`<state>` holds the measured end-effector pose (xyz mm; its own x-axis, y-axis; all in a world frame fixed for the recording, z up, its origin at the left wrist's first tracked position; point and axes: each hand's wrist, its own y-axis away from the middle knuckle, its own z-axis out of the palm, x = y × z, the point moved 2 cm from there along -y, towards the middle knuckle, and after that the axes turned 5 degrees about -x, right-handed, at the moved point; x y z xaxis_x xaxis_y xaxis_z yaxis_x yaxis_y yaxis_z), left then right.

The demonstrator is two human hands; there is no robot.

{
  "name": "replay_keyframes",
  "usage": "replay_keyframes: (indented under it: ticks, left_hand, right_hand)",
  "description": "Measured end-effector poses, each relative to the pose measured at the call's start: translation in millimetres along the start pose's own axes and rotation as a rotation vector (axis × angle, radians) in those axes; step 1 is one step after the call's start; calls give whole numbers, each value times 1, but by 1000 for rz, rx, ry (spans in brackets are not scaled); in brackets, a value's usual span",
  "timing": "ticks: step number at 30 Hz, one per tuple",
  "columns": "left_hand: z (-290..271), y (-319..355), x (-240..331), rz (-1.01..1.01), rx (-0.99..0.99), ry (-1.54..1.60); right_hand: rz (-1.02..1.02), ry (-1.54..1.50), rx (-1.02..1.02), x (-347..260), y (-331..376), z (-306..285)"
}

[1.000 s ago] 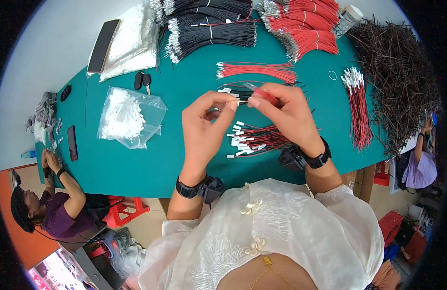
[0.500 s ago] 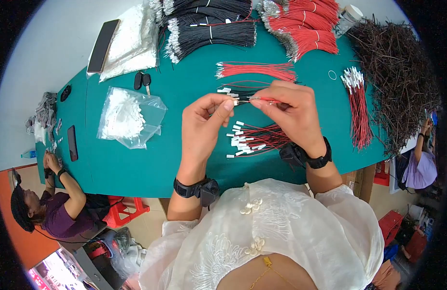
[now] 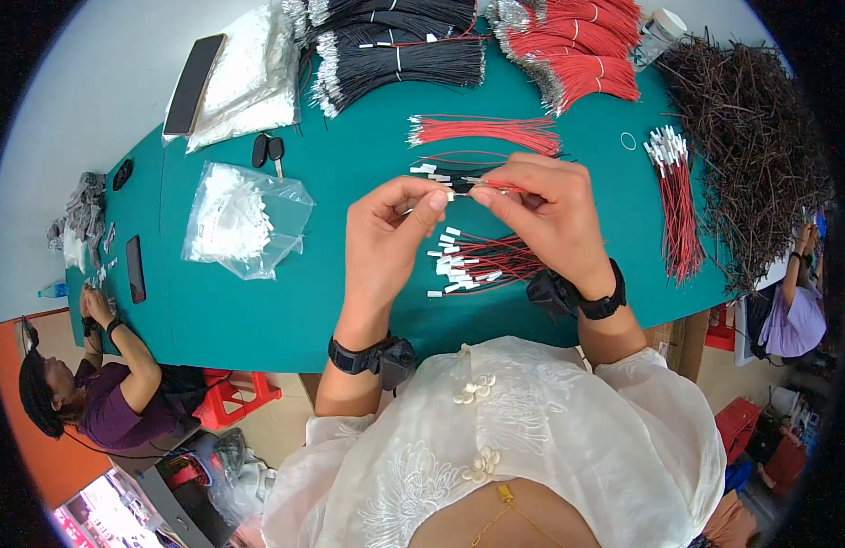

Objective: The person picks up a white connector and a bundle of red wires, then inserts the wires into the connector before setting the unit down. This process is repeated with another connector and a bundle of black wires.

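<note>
Left hand (image 3: 386, 228): grip pinches a small white plug (image 3: 438, 194).
Right hand (image 3: 546, 215): grip pinches a red wire (image 3: 496, 185).
Wire: lies sideways, tip points to 9 o'clock, touching the plug, above the worktop (image 3: 349, 119).

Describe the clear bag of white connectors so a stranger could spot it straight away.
Start at the teal table and look to the left of the person's left hand. There lies the clear plastic bag of small white connectors, crumpled and see-through. Unlike the flatter white bag farther back beside the black phone, it sits just below the black key fob.
</note>
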<state>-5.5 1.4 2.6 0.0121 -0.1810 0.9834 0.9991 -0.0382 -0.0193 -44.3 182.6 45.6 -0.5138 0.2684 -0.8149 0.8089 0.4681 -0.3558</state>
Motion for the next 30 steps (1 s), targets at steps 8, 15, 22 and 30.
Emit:
replay_keyframes:
  ticks: [8,15,22,30]
  left_hand:
    - [2,2,1,44,16,-44]
    - [3,5,5,50,23,-113]
    - [3,5,4,43,23,-101]
    - [5,6,3,36,9,-111]
  right_hand:
    - [35,-7,-4,0,1,2]
    - [57,-35,4,1,3,5]
    - [37,-16,2,1,3,6]
    - [41,-48,-8,3,5,7]
